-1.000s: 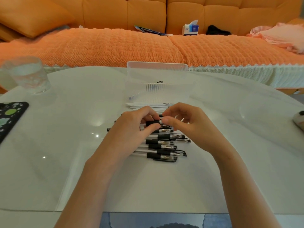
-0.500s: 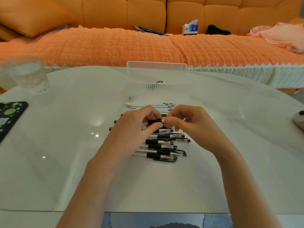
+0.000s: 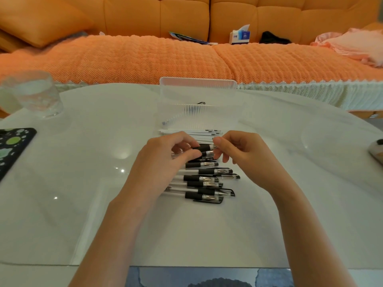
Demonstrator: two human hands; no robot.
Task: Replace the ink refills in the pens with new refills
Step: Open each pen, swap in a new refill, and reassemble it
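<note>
A pen (image 3: 204, 147) lies crosswise over the far end of the pile of pens (image 3: 207, 184), its barrel gripped by the left hand's (image 3: 163, 156) curled fingers and its tip end pinched by the right hand (image 3: 242, 154), with white refills (image 3: 196, 133) just behind it on the table (image 3: 83, 183).

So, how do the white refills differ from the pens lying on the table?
The refills are thin, plain white sticks; the pens are thicker, with clear barrels and black grips. The refills lie farther away, by the clear box; the pens lie nearer the person. Both lie crosswise on the table.
</note>
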